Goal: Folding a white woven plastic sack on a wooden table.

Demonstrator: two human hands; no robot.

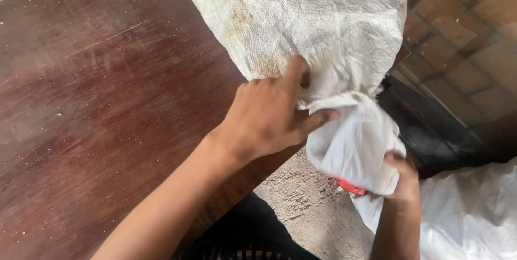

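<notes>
A full white woven sack (301, 18) with brown stains lies on a dark red wooden table (97, 104), its mouth hanging over the table's right edge. My left hand (269, 114) grips the bunched neck of the sack, thumb and fingers pinching the fabric. My right hand (404, 182) holds the twisted loose end (355, 147) from below. A small red thing (350, 186) shows under that end, by my right hand; what it is I cannot tell.
Another white woven sack (468, 211) lies at the lower right on the ground. A brick floor (463, 28) runs along the right. A dark object (431, 125) sits behind the sack's neck. Concrete ground (307, 201) shows below the table edge.
</notes>
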